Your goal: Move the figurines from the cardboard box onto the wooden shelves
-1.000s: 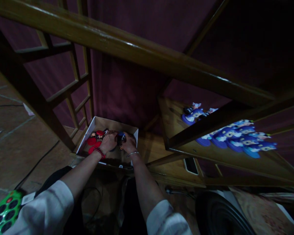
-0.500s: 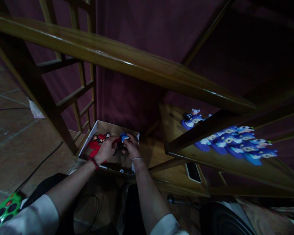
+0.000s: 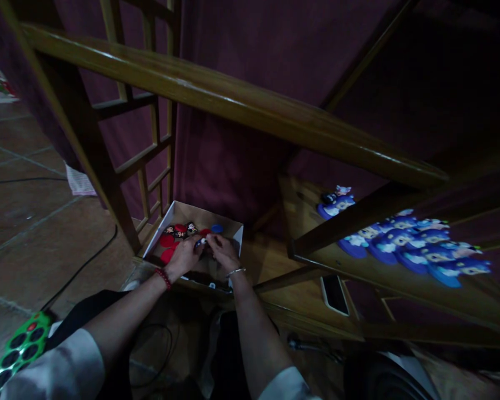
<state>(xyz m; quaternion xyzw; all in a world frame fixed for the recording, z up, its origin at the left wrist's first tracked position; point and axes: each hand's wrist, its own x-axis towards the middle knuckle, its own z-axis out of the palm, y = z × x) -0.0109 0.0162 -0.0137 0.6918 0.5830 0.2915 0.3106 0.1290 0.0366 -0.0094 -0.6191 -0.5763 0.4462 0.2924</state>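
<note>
Over a shallow white-rimmed cardboard box (image 3: 208, 209), my left hand (image 3: 185, 256) and my right hand (image 3: 222, 252) come together, fingers closed in a pinch. A small blue-and-white figurine (image 3: 200, 242) shows between the fingertips, partly covered; both hands seem to grip it. Just beyond my right fingers, a round blue base (image 3: 217, 228) lies in the box. Left of my left hand are several red round bases (image 3: 167, 240) and small dark-haired figurines (image 3: 191, 227). The box floor under my hands is mostly hidden.
On the wooden shelf (image 3: 316, 253) at right stand several blue-and-white figurines (image 3: 400, 239). A phone (image 3: 334, 294) lies below it. A thick wooden rail (image 3: 233, 100) crosses above my hands, and a lattice panel (image 3: 141, 150) rises at left. A green device with black discs (image 3: 23, 344) is at lower left.
My hands have drawn closer together. The blue piece at my right fingers is gone from there; a blue base now lies in the box and a blue-and-white figurine is between the hands.
</note>
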